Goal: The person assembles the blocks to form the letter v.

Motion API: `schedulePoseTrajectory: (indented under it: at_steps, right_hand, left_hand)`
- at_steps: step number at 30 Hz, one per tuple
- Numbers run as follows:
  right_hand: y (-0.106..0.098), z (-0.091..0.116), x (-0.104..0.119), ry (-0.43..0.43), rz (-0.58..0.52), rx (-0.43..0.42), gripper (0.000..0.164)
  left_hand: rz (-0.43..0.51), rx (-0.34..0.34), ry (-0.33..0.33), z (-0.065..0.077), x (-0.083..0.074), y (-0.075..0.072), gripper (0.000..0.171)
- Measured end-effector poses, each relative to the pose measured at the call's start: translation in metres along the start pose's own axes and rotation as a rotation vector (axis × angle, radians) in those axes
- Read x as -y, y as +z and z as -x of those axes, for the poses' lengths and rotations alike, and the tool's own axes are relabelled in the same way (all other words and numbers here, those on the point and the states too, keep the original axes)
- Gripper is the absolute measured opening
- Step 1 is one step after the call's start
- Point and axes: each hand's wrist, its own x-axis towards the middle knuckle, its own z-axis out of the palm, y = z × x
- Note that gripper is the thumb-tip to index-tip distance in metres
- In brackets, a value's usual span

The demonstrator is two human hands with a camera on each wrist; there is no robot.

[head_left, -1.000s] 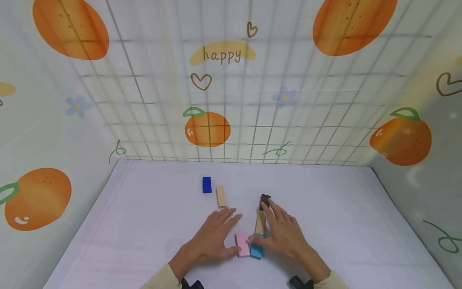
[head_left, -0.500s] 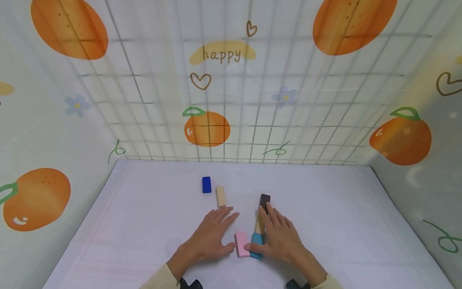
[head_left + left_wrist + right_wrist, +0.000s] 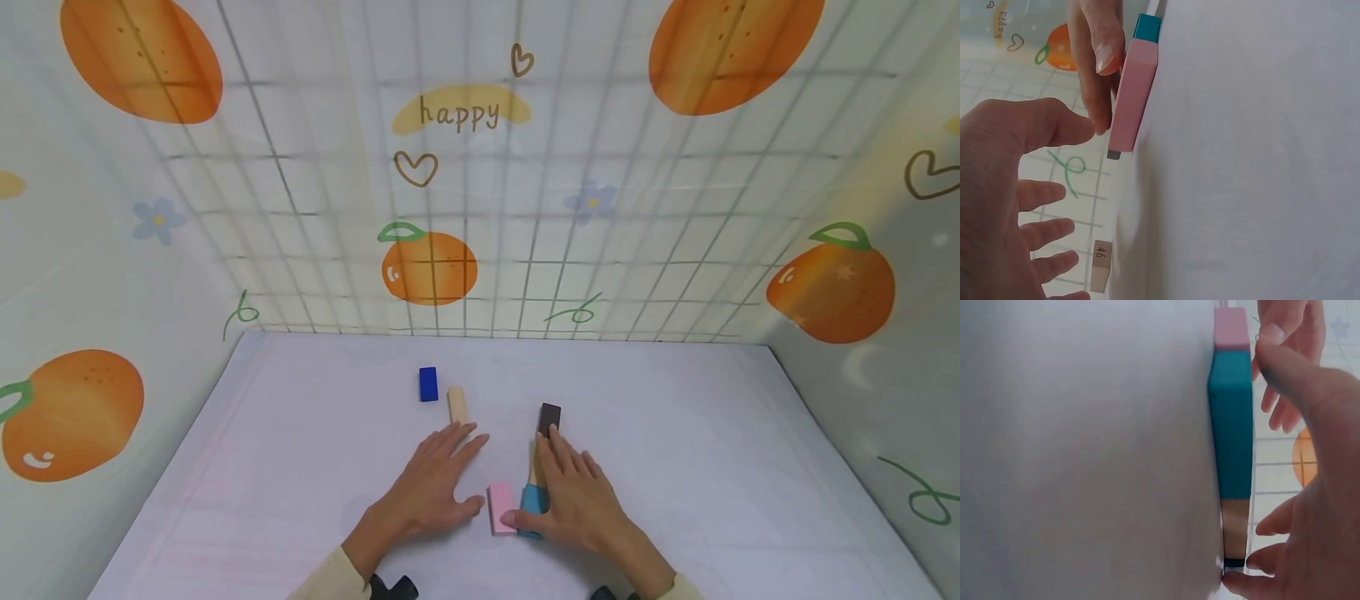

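My right hand (image 3: 585,504) lies with extended fingers over a row of small domino-like blocks. Its thumb reaches across a turquoise block (image 3: 534,497) to the edge of a pink block (image 3: 498,500); its fingertips are at a dark brown block (image 3: 550,416). Between the turquoise and dark ones is a plain wooden block (image 3: 535,468), partly hidden by the fingers. Pink and turquoise sit side by side. My left hand (image 3: 429,483) is spread, holding nothing, its thumb tip just left of the pink block. Its fingertips overlap another plain wooden block (image 3: 457,403), marked 46 (image 3: 1101,262).
A dark blue block (image 3: 428,384) lies farther back, left of the plain wooden one. The white tabletop (image 3: 675,433) ends at a back curtain (image 3: 487,192) printed with oranges, and similar printed sheets stand at both sides.
My right hand has shifted left, its thumb passing from the turquoise block to over the pink one. My left hand has drawn slightly left, its thumb coming off the pink block.
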Motion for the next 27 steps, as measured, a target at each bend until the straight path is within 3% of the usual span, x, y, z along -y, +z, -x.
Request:
schedulePoseTrajectory:
  at_steps: [9, 19, 27]
  right_hand:
    - [-0.001, 0.001, 0.001, -0.005, 0.005, 0.008, 0.125]
    - [-0.002, 0.003, 0.0, -0.006, -0.008, 0.016, 0.124]
    - [0.001, 0.005, 0.0, 0.009, -0.016, 0.035, 0.134]
  left_hand:
    - [0.008, -0.026, -0.019, -0.001, 0.005, -0.003, 0.077]
    - [0.02, -0.032, -0.085, -0.002, 0.012, -0.008, 0.076]
    - [0.018, -0.064, -0.104, -0.006, 0.018, -0.009, 0.075]
